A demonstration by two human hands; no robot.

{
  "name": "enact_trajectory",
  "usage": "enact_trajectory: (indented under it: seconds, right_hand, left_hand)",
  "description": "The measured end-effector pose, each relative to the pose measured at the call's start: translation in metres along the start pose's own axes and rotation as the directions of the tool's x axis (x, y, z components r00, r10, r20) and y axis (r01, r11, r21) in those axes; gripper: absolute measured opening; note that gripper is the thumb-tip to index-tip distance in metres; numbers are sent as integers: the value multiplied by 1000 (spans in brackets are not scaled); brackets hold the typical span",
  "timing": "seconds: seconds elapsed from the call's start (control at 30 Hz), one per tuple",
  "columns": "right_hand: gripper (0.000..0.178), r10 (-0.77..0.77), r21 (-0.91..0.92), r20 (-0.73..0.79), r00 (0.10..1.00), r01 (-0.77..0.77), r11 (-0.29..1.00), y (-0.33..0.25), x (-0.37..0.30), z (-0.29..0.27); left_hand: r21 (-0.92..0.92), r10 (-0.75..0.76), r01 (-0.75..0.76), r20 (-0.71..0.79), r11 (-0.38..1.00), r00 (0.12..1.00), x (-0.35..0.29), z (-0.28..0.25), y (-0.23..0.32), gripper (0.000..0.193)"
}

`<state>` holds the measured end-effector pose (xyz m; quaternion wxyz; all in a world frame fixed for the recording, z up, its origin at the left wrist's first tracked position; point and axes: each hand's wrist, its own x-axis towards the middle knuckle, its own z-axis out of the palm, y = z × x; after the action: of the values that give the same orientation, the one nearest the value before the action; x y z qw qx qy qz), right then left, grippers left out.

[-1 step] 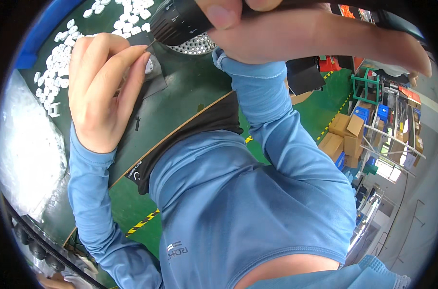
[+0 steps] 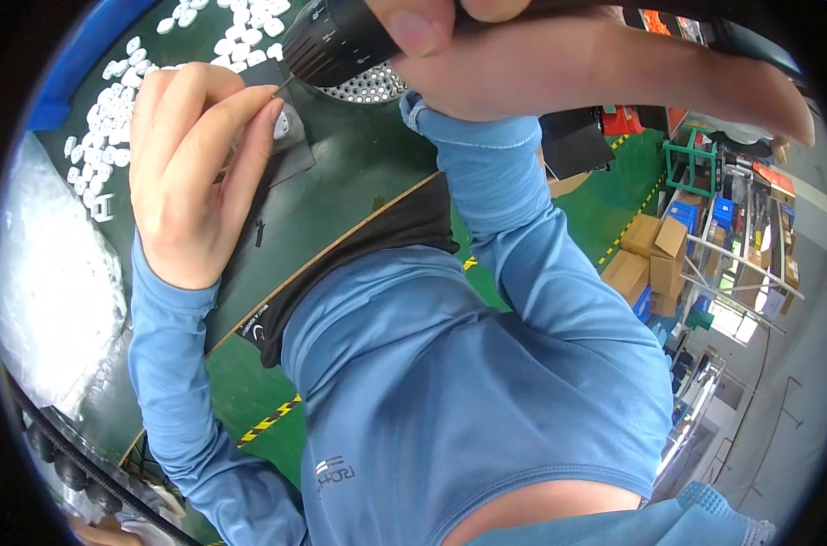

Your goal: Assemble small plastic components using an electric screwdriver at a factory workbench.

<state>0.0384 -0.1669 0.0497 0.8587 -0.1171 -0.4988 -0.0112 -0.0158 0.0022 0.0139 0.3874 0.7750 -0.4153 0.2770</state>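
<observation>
My right hand (image 2: 522, 73) grips a black power screwdriver (image 2: 336, 41) at the top of the view, its numbered collar and thin bit angled down to the left. My left hand (image 2: 190, 155) is closed, thumb and forefinger pinched right at the bit's tip. Whatever sits between those fingertips is too small to make out. Beside the left thumb shows part of a small white plastic piece (image 2: 282, 126), mostly covered by the hand. It lies over a dark flat pad (image 2: 293, 162) on the green tabletop (image 2: 340, 182).
Many small white plastic parts (image 2: 113, 114) are strewn beyond and left of my left hand. A perforated metal dish (image 2: 368, 87) sits behind the screwdriver. A clear plastic bag (image 2: 63, 291) covers the table's left side. One small black piece (image 2: 259, 234) lies near the front edge.
</observation>
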Motion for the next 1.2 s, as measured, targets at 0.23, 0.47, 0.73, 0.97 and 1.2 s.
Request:
enact_trajectory:
  seconds: [0.23, 0.47, 0.73, 0.97, 1.2]
  right_hand:
    - [78, 104, -107, -20, 994, -105, 989, -10, -1, -3]
    - [67, 313, -385, -94, 945, -324, 864, -38, 7, 11]
    - [63, 225, -33, 462, 858, -237, 971, -2, 11, -41]
    - [69, 528, -350, 638, 560, -400, 847, -24, 43, -40]
    - [73, 598, -335, 604, 527, -512, 791, -23, 44, -39]
  left_hand:
    - [-34, -27, 27, -4, 999, 1000, 1, 2, 2, 28]
    - [-63, -135, 144, 125, 988, 983, -2, -5, 4, 40]
    - [-71, -169, 189, 224, 979, 960, -9, -1, -4, 29]
    - [-87, -188, 210, 215, 974, 958, -9, 0, -3, 29]
    - [-104, -127, 145, 162, 984, 979, -12, 4, -10, 29]
